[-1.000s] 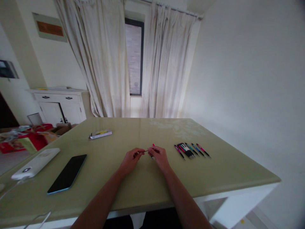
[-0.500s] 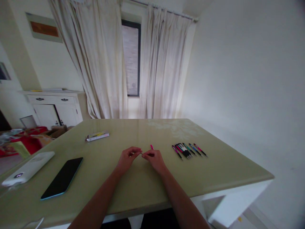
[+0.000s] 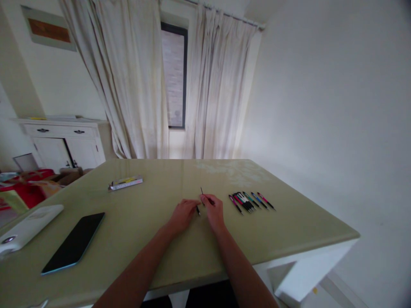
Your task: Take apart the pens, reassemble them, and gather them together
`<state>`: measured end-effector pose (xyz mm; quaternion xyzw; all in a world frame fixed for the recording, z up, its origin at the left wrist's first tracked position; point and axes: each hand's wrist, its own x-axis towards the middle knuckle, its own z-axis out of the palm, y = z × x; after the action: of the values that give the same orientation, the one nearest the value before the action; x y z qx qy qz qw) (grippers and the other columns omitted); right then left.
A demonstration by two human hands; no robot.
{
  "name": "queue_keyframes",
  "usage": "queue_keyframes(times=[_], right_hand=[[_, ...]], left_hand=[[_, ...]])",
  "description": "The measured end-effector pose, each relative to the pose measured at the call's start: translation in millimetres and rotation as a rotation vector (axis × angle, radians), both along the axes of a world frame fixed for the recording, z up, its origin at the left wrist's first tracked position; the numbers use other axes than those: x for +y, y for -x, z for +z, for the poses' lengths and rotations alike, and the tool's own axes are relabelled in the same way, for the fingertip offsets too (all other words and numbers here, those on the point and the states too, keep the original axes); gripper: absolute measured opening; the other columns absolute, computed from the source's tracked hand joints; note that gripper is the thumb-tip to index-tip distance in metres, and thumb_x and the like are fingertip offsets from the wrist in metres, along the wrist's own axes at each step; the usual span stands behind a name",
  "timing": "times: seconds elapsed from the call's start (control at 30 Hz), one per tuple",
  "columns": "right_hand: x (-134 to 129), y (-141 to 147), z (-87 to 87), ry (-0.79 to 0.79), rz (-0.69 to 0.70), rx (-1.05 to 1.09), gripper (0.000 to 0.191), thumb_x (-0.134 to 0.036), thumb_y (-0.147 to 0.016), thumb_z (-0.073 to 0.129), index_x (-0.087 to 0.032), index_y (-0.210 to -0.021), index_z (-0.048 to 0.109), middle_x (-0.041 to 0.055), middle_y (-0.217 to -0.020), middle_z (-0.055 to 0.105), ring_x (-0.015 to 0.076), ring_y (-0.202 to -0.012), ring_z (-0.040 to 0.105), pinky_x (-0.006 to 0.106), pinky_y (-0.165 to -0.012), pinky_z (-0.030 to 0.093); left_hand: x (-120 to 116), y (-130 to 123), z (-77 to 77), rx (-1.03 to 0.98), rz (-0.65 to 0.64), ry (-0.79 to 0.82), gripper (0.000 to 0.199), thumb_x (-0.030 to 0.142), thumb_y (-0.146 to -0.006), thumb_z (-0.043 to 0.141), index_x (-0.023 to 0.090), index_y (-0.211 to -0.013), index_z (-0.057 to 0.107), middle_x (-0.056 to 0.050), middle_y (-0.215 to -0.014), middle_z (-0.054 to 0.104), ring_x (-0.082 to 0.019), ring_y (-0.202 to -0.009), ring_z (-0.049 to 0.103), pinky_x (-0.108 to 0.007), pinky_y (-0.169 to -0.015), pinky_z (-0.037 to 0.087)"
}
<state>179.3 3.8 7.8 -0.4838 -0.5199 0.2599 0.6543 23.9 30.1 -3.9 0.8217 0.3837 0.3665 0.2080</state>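
Observation:
Near the middle of the table, my left hand (image 3: 183, 215) is closed, with its fingertips on a pen (image 3: 198, 211). Only the pen's black grip and pointed tip show below the fingers; the rest is hidden. Just to the right, my right hand (image 3: 214, 210) pinches a thin dark pen refill (image 3: 201, 191) that sticks up past the fingertips. Both hands rest close together, low over the tabletop. Right of them lies a row of pens (image 3: 253, 201) with black grips and pink, white, teal and blue barrels, their tips toward me.
On the left lie a black phone (image 3: 75, 241) and a white device (image 3: 32, 226). A small flat box (image 3: 126, 183) with something yellow on it sits farther back. The table (image 3: 289, 226) ends near the wall on the right; a white cabinet (image 3: 64, 143) stands behind left.
My hands have moved slightly apart from their fingertip-to-fingertip hold and turned. The thin refill now points up from my right hand, and a black pen tip shows under my left. The view has shifted a little.

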Motion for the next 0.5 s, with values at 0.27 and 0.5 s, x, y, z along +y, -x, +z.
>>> queue_keyframes(times=[0.27,0.5], right_hand=[[-5,2,5.0,0.029,0.023,-0.011,0.033,-0.047,-0.081,0.068,-0.016,-0.09,0.077,0.0081,-0.085,0.075,0.021,-0.078,0.066,0.031,-0.073,0.052],[-6,3,5.1,0.035,0.117,0.027,0.03,-0.043,-0.078,0.07,-0.017,-0.09,0.077,0.0088,-0.09,0.076,0.0229,-0.084,0.069,0.036,-0.081,0.053]], left_hand=[[-7,16,4.3,0.177,0.094,-0.071,0.023,0.024,-0.09,0.053,0.026,-0.095,0.076,-0.007,-0.094,0.068,-0.024,-0.095,0.058,-0.039,-0.091,0.044],[-4,22,-7.7,0.12,0.163,-0.031,0.028,0.018,-0.09,0.05,0.023,-0.096,0.076,-0.009,-0.095,0.066,-0.026,-0.096,0.059,-0.041,-0.091,0.046]])
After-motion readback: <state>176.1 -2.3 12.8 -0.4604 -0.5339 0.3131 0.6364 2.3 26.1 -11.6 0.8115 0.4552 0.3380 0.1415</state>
